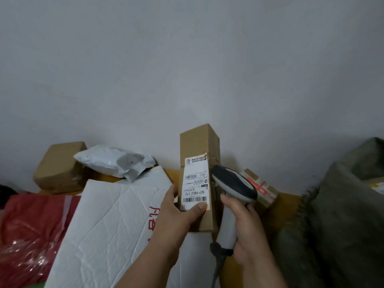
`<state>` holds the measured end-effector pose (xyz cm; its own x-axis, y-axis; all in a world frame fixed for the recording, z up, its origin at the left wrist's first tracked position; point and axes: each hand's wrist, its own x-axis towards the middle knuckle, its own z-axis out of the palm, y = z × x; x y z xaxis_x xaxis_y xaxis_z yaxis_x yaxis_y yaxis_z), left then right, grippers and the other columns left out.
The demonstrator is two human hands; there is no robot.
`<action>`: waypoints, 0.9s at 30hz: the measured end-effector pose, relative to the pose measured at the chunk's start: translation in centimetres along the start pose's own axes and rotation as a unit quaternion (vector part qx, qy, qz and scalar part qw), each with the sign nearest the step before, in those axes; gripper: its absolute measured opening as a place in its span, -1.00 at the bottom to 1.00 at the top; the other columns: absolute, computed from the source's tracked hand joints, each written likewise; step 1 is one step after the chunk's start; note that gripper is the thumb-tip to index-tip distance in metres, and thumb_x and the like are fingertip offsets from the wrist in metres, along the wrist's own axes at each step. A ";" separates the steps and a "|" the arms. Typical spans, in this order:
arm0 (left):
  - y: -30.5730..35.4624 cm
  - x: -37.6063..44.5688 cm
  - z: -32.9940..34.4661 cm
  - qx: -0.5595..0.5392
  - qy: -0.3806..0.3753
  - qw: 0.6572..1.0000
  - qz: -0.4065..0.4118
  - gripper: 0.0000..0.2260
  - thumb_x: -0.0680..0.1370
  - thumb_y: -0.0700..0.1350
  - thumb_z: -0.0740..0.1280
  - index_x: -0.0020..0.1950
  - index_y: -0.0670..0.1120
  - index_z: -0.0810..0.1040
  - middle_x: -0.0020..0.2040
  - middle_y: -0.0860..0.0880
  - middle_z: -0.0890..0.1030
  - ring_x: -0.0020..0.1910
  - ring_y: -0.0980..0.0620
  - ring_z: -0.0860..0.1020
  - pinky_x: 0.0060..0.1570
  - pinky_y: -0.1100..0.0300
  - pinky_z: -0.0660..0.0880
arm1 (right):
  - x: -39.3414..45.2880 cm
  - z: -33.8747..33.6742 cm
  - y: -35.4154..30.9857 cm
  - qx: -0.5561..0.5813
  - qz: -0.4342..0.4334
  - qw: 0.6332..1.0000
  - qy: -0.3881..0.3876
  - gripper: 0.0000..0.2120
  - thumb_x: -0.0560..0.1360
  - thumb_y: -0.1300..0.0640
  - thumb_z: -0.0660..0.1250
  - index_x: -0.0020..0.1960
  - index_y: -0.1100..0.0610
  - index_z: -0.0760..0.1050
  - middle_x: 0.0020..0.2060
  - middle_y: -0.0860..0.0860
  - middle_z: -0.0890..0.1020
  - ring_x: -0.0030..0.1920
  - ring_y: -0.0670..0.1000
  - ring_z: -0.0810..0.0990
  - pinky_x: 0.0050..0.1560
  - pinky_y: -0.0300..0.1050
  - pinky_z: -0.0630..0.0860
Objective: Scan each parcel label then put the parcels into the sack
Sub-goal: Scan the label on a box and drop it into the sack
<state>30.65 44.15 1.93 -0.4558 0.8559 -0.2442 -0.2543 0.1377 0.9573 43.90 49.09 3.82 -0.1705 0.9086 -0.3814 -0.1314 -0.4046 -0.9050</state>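
Observation:
My left hand (pixel 178 213) grips a tall brown cardboard parcel (pixel 200 146) upright, thumb pressed on the lower edge of its white shipping label (pixel 195 183). My right hand (pixel 247 231) holds a white and black barcode scanner (pixel 232 183) by its handle, with the scanner head right beside the label. The grey-green sack (pixel 342 215) stands at the right, its mouth partly in view. A large white padded mailer (pixel 108 221) with red print lies below my left arm.
A brown box (pixel 58 167) and a crumpled white poly bag (pixel 114 161) lie at the back left. A red plastic parcel (pixel 31 225) is at the far left. A small taped box (pixel 261 188) sits behind the scanner. A grey wall stands behind everything.

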 end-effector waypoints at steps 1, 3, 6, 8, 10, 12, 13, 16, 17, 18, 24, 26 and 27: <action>0.3 -1.0 -0.8 -0.012 -0.001 1.000 -0.003 -0.44 0.41 -0.06 0.57 0.32 0.20 0.43 0.02 0.21 0.62 -0.04 0.18 0.63 -0.27 0.34 0.56 | -1.1 0.3 -0.1 0.003 -0.003 1.000 -0.009 -0.34 0.12 -0.16 0.53 0.22 -0.18 0.53 0.06 0.00 0.71 0.17 0.13 0.62 0.30 0.33 0.48; 1.1 -2.9 -2.5 -0.010 0.001 1.000 0.017 -0.66 0.43 -0.10 0.55 0.04 0.30 0.59 -0.05 0.18 0.71 -0.10 0.18 0.68 -0.27 0.31 0.59 | -3.2 1.1 -0.1 0.008 -0.008 1.000 -0.023 -0.43 0.12 -0.16 0.52 0.13 -0.20 0.56 -0.07 -0.05 0.74 0.12 0.12 0.65 0.26 0.31 0.51; 2.4 -5.7 -5.3 -0.031 0.015 0.998 0.046 -0.67 0.48 -0.15 0.50 0.06 0.27 0.59 -0.05 0.16 0.72 -0.08 0.16 0.69 -0.21 0.23 0.62 | -6.7 2.5 0.0 0.034 -0.002 0.998 -0.053 -0.51 0.19 -0.10 0.52 0.12 -0.12 0.61 -0.07 0.01 0.76 0.04 0.14 0.72 0.13 0.26 0.60; 3.4 -7.7 -7.1 -0.065 0.017 0.996 0.051 -0.65 0.50 -0.14 0.47 0.17 0.24 0.56 0.02 0.12 0.71 -0.04 0.11 0.69 -0.16 0.14 0.61 | -9.2 3.6 0.0 0.064 0.000 0.995 -0.082 -0.58 0.29 -0.06 0.49 0.14 -0.06 0.64 -0.02 0.11 0.75 -0.01 0.16 0.75 -0.04 0.19 0.66; 4.3 -9.6 -9.2 -0.093 -0.013 0.994 0.052 -0.60 0.47 -0.11 0.50 0.22 0.24 0.55 0.12 0.09 0.69 0.05 0.05 0.68 -0.08 0.04 0.60 | -11.7 5.0 0.0 0.069 -0.015 0.992 -0.102 -0.66 0.32 -0.09 0.46 0.08 -0.07 0.69 0.03 0.11 0.74 0.02 0.15 0.74 0.04 0.22 0.65; 5.2 -11.5 -12.0 -0.109 -0.073 0.990 0.043 -0.51 0.43 -0.08 0.51 0.26 0.31 0.51 0.22 0.09 0.65 0.13 0.01 0.66 0.01 -0.03 0.60 | -14.2 6.7 0.3 0.077 -0.024 0.991 -0.106 -0.64 0.30 -0.11 0.46 0.06 -0.05 0.70 0.06 0.13 0.74 0.07 0.17 0.72 0.18 0.30 0.59; 5.9 -12.4 -13.4 -0.110 -0.103 0.988 0.038 -0.49 0.43 -0.07 0.51 0.27 0.36 0.49 0.25 0.10 0.63 0.15 0.01 0.66 0.08 -0.06 0.59 | -15.3 7.6 0.5 0.087 -0.025 0.991 -0.103 -0.58 0.29 -0.09 0.47 0.11 0.00 0.69 0.07 0.16 0.73 0.09 0.20 0.71 0.21 0.33 0.56; 7.0 -15.1 -18.5 -0.105 -0.143 0.984 0.027 -0.39 0.38 -0.09 0.54 0.25 0.46 0.43 0.26 0.08 0.63 0.19 -0.05 0.64 0.27 -0.17 0.50 | -18.6 11.0 1.6 0.102 -0.030 0.987 -0.122 -0.46 0.31 -0.03 0.47 0.26 0.13 0.61 0.11 0.23 0.70 0.14 0.27 0.68 0.27 0.39 0.50; 7.3 -16.0 -20.3 -0.105 -0.148 0.983 0.026 -0.32 0.35 -0.12 0.55 0.29 0.45 0.40 0.27 0.03 0.63 0.20 -0.10 0.63 0.28 -0.18 0.49 | -19.7 12.3 2.0 0.103 -0.031 0.986 -0.127 -0.45 0.32 -0.01 0.46 0.28 0.16 0.59 0.12 0.24 0.69 0.16 0.29 0.66 0.28 0.42 0.48; 7.6 -16.8 -22.1 -0.108 -0.151 0.982 0.027 -0.24 0.33 -0.15 0.57 0.35 0.43 0.35 0.26 -0.02 0.63 0.21 -0.15 0.62 0.25 -0.17 0.51 | -20.8 13.6 2.4 0.104 -0.029 0.985 -0.133 -0.44 0.32 0.01 0.46 0.29 0.18 0.58 0.14 0.26 0.68 0.19 0.32 0.64 0.29 0.45 0.45; 9.3 -20.7 -30.2 -0.118 -0.125 0.984 0.051 0.05 0.23 -0.19 0.68 0.54 0.24 0.17 0.32 -0.14 0.59 0.20 -0.22 0.62 0.10 -0.06 0.61 | -25.9 19.3 4.3 0.040 -0.094 0.990 -0.094 -0.90 0.45 0.22 0.44 -0.04 0.17 0.68 -0.02 0.26 0.69 0.00 0.21 0.64 0.03 0.16 0.55; 9.7 -21.6 -31.9 -0.098 -0.076 0.989 0.077 0.09 0.16 -0.10 0.71 0.55 0.24 0.19 0.31 -0.08 0.60 0.19 -0.14 0.64 0.07 0.01 0.63 | -26.8 20.2 4.4 0.010 -0.129 0.988 -0.082 -0.93 0.43 0.27 0.45 -0.15 0.15 0.70 -0.17 0.08 0.73 -0.05 0.10 0.65 -0.04 0.05 0.56; 9.8 -21.9 -32.5 -0.089 -0.050 0.991 0.091 0.09 0.16 -0.08 0.71 0.55 0.25 0.19 0.30 -0.05 0.61 0.19 -0.09 0.64 0.09 0.03 0.62 | -27.2 20.5 4.3 0.002 -0.140 0.987 -0.085 -0.91 0.42 0.29 0.45 -0.17 0.15 0.70 -0.18 0.05 0.73 -0.05 0.10 0.64 -0.05 0.03 0.55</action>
<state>10.40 10.56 11.62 -0.4230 0.9050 -0.0446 -0.3257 -0.1060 0.9395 27.95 20.51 14.17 -0.2873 0.9545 -0.0793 -0.1999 -0.1407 -0.9697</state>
